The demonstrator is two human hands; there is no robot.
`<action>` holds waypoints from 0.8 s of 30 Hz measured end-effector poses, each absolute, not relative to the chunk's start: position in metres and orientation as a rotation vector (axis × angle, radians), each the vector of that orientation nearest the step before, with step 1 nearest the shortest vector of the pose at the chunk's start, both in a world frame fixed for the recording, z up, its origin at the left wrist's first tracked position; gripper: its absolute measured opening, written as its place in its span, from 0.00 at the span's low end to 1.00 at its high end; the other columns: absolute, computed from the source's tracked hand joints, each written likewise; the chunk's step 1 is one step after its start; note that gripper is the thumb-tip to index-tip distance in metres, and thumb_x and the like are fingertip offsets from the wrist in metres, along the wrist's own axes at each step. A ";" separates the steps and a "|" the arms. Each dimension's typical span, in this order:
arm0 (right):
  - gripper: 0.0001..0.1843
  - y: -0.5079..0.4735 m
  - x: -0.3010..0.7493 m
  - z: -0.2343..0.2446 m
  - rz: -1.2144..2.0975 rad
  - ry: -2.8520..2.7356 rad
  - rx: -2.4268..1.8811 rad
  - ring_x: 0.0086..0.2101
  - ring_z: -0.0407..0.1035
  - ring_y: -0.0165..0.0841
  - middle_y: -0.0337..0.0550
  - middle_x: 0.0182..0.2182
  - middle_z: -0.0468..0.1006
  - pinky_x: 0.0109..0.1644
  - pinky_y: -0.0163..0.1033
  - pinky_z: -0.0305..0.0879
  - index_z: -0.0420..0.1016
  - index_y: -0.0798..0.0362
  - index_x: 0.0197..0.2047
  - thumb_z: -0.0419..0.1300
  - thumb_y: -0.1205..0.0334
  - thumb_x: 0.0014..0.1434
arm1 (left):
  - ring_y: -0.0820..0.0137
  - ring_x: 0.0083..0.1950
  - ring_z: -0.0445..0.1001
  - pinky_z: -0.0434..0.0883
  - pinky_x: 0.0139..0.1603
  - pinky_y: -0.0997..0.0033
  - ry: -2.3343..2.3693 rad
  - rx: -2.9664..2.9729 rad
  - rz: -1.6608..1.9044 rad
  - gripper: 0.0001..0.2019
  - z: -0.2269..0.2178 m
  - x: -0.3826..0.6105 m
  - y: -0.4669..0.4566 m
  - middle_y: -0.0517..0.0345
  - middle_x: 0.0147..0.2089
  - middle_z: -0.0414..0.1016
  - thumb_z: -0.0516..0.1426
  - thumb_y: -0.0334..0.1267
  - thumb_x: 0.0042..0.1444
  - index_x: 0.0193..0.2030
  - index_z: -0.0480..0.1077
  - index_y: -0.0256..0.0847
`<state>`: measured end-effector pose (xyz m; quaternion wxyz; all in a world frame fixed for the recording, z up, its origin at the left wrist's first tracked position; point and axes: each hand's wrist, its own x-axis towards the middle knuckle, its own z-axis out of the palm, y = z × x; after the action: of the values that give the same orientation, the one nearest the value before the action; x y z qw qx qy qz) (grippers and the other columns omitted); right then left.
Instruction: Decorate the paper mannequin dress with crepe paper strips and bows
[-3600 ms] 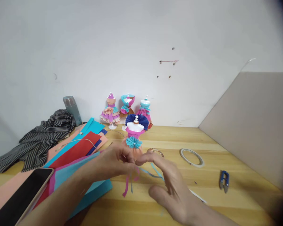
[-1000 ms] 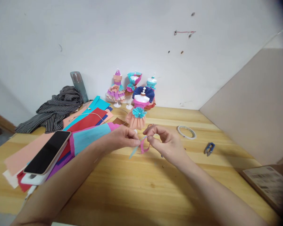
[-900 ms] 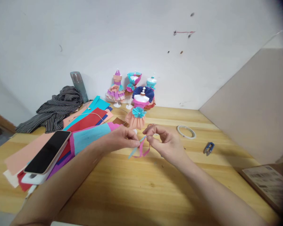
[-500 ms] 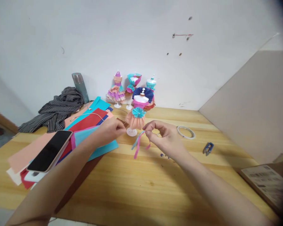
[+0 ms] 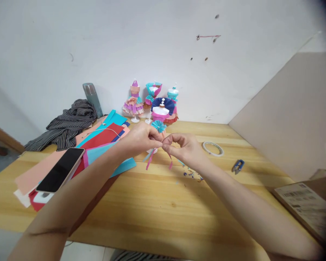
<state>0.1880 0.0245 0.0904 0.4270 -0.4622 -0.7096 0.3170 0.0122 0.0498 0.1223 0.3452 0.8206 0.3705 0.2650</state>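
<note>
My left hand [image 5: 141, 139] and my right hand [image 5: 186, 148] meet fingertip to fingertip in front of a small dress form. Both are closed in a pinch on thin crepe paper strips; the exact spot between the fingers is hidden. Pink strips [image 5: 150, 161] and a light blue strip [image 5: 147, 156] dangle below the fingertips. Behind them stands the dress form [image 5: 160, 111], with a navy pleated collar, a pink top and a turquoise rosette [image 5: 159, 126]. My hands cover most of its peach skirt and base.
Dressed forms [image 5: 135, 99] stand by the wall. Colored paper sheets [image 5: 103, 141], a phone [image 5: 61, 169], a striped cloth [image 5: 70, 121] and a flask [image 5: 92, 98] lie or stand left. Rightward are a tape roll [image 5: 212, 149], thread snips [image 5: 237, 166], paper scraps [image 5: 191, 174] and a cardboard box [image 5: 301, 203].
My left hand has moved right and up to meet my right hand at the strips. My right hand has shifted slightly left and up. The view has tilted a little.
</note>
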 end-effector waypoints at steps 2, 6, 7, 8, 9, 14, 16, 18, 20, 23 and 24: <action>0.08 0.024 0.188 0.091 0.781 -1.788 -1.141 0.25 0.66 0.30 0.39 0.20 0.74 0.32 0.36 0.62 0.74 0.56 0.22 0.61 0.59 0.45 | 0.77 0.24 0.60 0.56 0.24 0.76 0.943 2.153 0.643 0.06 0.125 0.012 0.048 0.63 0.20 0.66 0.57 0.32 0.45 0.23 0.75 0.36; 0.08 0.022 0.189 0.093 0.745 -1.786 -1.139 0.24 0.66 0.30 0.39 0.20 0.75 0.32 0.37 0.62 0.74 0.56 0.22 0.61 0.60 0.46 | 0.78 0.23 0.58 0.55 0.24 0.76 0.965 2.169 0.651 0.07 0.125 0.013 0.049 0.64 0.19 0.64 0.57 0.32 0.45 0.19 0.70 0.36; 0.08 0.021 0.189 0.094 0.736 -1.779 -1.140 0.23 0.66 0.31 0.40 0.20 0.75 0.32 0.37 0.63 0.75 0.56 0.22 0.61 0.60 0.46 | 0.78 0.23 0.58 0.55 0.23 0.76 0.964 2.161 0.663 0.07 0.124 0.013 0.049 0.65 0.18 0.63 0.57 0.32 0.45 0.18 0.69 0.36; 0.08 0.021 0.189 0.094 0.728 -1.772 -1.134 0.23 0.67 0.31 0.40 0.20 0.76 0.32 0.38 0.63 0.75 0.56 0.22 0.61 0.60 0.47 | 0.79 0.23 0.58 0.55 0.23 0.76 0.955 2.146 0.675 0.07 0.123 0.013 0.049 0.65 0.19 0.63 0.57 0.33 0.45 0.19 0.69 0.36; 0.08 0.020 0.189 0.093 0.717 -1.765 -1.125 0.23 0.68 0.31 0.40 0.20 0.76 0.33 0.38 0.63 0.75 0.56 0.23 0.61 0.61 0.47 | 0.79 0.23 0.58 0.55 0.23 0.77 0.942 2.123 0.688 0.07 0.122 0.013 0.049 0.65 0.19 0.63 0.57 0.33 0.46 0.19 0.69 0.36; 0.06 0.017 0.189 0.084 0.600 -1.728 -1.054 0.28 0.72 0.34 0.41 0.25 0.79 0.36 0.40 0.67 0.76 0.54 0.25 0.62 0.61 0.50 | 0.80 0.21 0.57 0.56 0.22 0.77 0.995 1.952 0.785 0.07 0.116 0.016 0.043 0.66 0.18 0.63 0.57 0.33 0.45 0.19 0.68 0.36; 0.06 0.015 0.187 0.081 0.541 -1.706 -1.017 0.31 0.74 0.36 0.42 0.27 0.80 0.39 0.41 0.68 0.78 0.53 0.27 0.61 0.62 0.52 | 0.80 0.20 0.57 0.56 0.22 0.77 1.055 1.896 0.855 0.06 0.113 0.018 0.042 0.67 0.17 0.62 0.57 0.32 0.44 0.19 0.68 0.36; 0.06 0.013 0.186 0.078 0.528 -1.684 -0.978 0.35 0.75 0.37 0.44 0.31 0.81 0.43 0.43 0.68 0.80 0.52 0.31 0.61 0.62 0.54 | 0.80 0.20 0.58 0.56 0.21 0.78 1.092 1.837 0.923 0.05 0.111 0.018 0.041 0.67 0.17 0.63 0.57 0.32 0.43 0.19 0.67 0.36; 0.08 0.012 0.184 0.077 0.611 -1.642 -0.955 0.39 0.75 0.39 0.45 0.35 0.82 0.47 0.45 0.68 0.81 0.50 0.34 0.60 0.62 0.54 | 0.80 0.21 0.60 0.58 0.22 0.78 1.088 1.780 0.951 0.05 0.109 0.018 0.041 0.65 0.18 0.66 0.57 0.32 0.43 0.20 0.68 0.36; 0.09 0.012 0.182 0.076 0.882 -1.527 -0.914 0.40 0.76 0.40 0.45 0.35 0.83 0.48 0.47 0.69 0.82 0.49 0.35 0.62 0.57 0.54 | 0.79 0.22 0.64 0.59 0.24 0.78 1.028 1.735 0.951 0.05 0.108 0.015 0.040 0.62 0.21 0.70 0.58 0.33 0.44 0.21 0.69 0.36; 0.11 0.012 0.182 0.075 0.965 -1.494 -0.900 0.39 0.76 0.40 0.45 0.34 0.84 0.48 0.47 0.69 0.82 0.49 0.35 0.62 0.54 0.53 | 0.78 0.23 0.65 0.60 0.25 0.77 1.010 1.734 0.945 0.05 0.109 0.014 0.040 0.61 0.22 0.71 0.58 0.34 0.44 0.21 0.70 0.36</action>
<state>0.1818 0.0116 0.0752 0.5430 -0.3790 -0.6295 0.4064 0.0141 0.0396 0.1085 0.4456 0.6997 0.4077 0.3816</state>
